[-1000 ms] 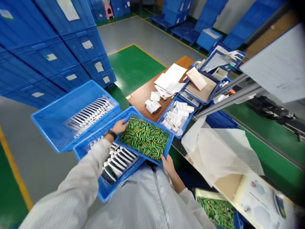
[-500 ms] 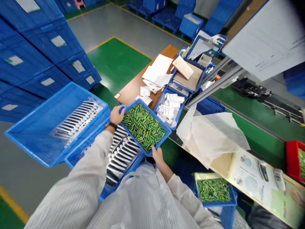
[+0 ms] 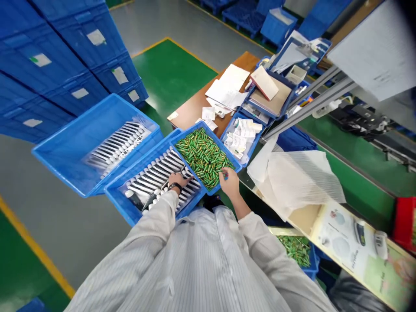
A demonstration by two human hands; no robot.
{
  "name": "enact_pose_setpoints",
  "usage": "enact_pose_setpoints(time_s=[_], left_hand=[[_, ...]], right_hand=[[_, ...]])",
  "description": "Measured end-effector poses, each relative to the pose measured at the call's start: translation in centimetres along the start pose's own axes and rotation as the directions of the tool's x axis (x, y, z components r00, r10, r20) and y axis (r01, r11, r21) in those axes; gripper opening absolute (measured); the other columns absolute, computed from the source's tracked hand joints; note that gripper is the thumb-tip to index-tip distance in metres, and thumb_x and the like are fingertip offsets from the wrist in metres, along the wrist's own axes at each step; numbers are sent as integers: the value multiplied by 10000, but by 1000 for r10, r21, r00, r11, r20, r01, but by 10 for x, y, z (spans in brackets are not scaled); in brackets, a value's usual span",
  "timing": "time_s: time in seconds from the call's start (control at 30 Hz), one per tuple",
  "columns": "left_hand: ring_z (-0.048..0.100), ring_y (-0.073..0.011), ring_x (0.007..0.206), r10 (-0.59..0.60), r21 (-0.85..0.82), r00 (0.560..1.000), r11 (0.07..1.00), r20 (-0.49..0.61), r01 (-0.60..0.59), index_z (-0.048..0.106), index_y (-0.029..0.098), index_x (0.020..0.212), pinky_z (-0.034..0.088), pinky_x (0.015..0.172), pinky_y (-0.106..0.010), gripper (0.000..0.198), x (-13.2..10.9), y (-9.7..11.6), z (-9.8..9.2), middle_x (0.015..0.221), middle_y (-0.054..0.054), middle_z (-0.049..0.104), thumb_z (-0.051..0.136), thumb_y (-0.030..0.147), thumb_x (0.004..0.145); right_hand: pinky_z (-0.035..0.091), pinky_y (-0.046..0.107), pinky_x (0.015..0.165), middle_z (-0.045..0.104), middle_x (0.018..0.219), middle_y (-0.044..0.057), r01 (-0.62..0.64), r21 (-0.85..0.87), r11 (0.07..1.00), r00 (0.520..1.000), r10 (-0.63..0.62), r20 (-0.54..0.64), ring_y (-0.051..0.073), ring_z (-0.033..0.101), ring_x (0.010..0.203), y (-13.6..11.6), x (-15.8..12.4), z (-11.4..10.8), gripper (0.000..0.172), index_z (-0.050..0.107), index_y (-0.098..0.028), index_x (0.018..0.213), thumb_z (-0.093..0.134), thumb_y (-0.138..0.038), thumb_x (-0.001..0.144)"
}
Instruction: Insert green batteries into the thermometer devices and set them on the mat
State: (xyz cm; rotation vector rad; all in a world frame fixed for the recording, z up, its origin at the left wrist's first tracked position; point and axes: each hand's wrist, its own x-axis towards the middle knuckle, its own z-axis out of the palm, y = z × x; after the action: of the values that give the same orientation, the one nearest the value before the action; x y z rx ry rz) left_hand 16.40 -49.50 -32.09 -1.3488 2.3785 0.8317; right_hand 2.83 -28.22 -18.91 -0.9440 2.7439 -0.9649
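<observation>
A blue tray [image 3: 238, 167] full of small green batteries [image 3: 204, 156] rests on the right end of a blue crate [image 3: 120, 210]. In that crate lie rows of white-and-black handheld devices [image 3: 156, 175]. My left hand [image 3: 180, 180] is over these devices with a finger stretched toward the tray; its fingertips touch or nearly touch them. At the tray's near right corner my right hand [image 3: 230, 182] has its fingers bent together among the batteries, pinching at least one. Its fingertips partly hide what they hold.
To the left stands another blue crate [image 3: 71, 160] with bagged devices, before stacked blue bins [image 3: 81, 65]. A brown table [image 3: 191, 106] holds papers and a tray of white packets [image 3: 240, 136]. At right are white foam sheets [image 3: 299, 182] and a second battery tray [image 3: 295, 251].
The battery tray has been set down on the crate. My left hand has let go of its handle and moved down over the devices; my right hand has shifted from the rim onto the batteries.
</observation>
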Motion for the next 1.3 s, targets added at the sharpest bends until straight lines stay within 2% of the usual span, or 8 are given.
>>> enact_pose_setpoints(time_s=[0.23,0.43,0.67,0.77,0.87,1.0,1.2,1.3], left_hand=[[527,-468,1226,-8,-153,1000,988,-3,7,701,134,1044,353,1002,-552,732,13,-12,-8,1273,-286,619,596,763,684],[591,-394,1164,50,-321,996,944,-77,-72,685,159,968,383,1012,-507,431,1,-19,-9,1127,-210,706,710,503,709],[672,-222,968,22,-555,958,811,-286,-184,590,155,1159,548,856,-336,454,-65,-38,-41,1098,-115,698,549,486,850],[675,-216,958,-18,-763,953,604,-303,-231,570,165,1239,597,787,-330,557,-99,-34,-78,1098,-88,682,571,554,840],[673,-213,898,14,-911,967,333,-256,-246,638,188,1192,619,763,-341,574,-130,-1,-119,996,-45,684,709,555,756],[671,-211,851,164,-910,956,305,-241,-282,669,192,1106,626,698,-329,514,-158,75,-150,940,-40,680,722,568,759],[674,-198,788,346,-906,924,316,-166,-282,639,220,1073,625,613,-310,477,-172,173,-137,894,-34,652,674,605,794],[657,-196,789,363,-898,917,330,-163,-290,652,213,1031,616,572,-283,471,-177,201,-125,864,-29,620,714,592,759]], right_hand=[[447,292,729,698,799,55,-59,-181,982,966,102,239,204,638,770,-17,31,46,263,650,-198,1031,546,-406,906],[380,287,624,666,704,90,-181,-245,952,942,240,236,209,608,681,-30,42,73,288,631,-201,720,592,-436,881],[404,272,673,649,684,39,-110,-34,993,959,115,259,181,585,676,-22,38,41,302,601,-206,664,478,-335,907],[440,279,687,672,738,27,-83,153,985,967,43,252,176,599,679,-21,17,12,218,644,-206,875,496,-363,898],[456,283,587,691,773,22,-149,495,856,963,12,270,155,574,575,-26,-12,-24,291,583,-211,1078,560,-417,874],[422,253,488,683,774,9,-240,713,658,953,22,301,112,516,493,-28,-35,-79,282,551,-223,1041,561,-460,889],[429,244,585,605,759,-12,-67,640,766,991,-24,132,114,542,626,1,-34,-141,315,619,-218,1165,592,-397,906],[405,247,563,611,720,-14,-27,507,861,998,-6,63,107,511,576,13,-35,-157,211,673,-211,1014,640,-370,879]])
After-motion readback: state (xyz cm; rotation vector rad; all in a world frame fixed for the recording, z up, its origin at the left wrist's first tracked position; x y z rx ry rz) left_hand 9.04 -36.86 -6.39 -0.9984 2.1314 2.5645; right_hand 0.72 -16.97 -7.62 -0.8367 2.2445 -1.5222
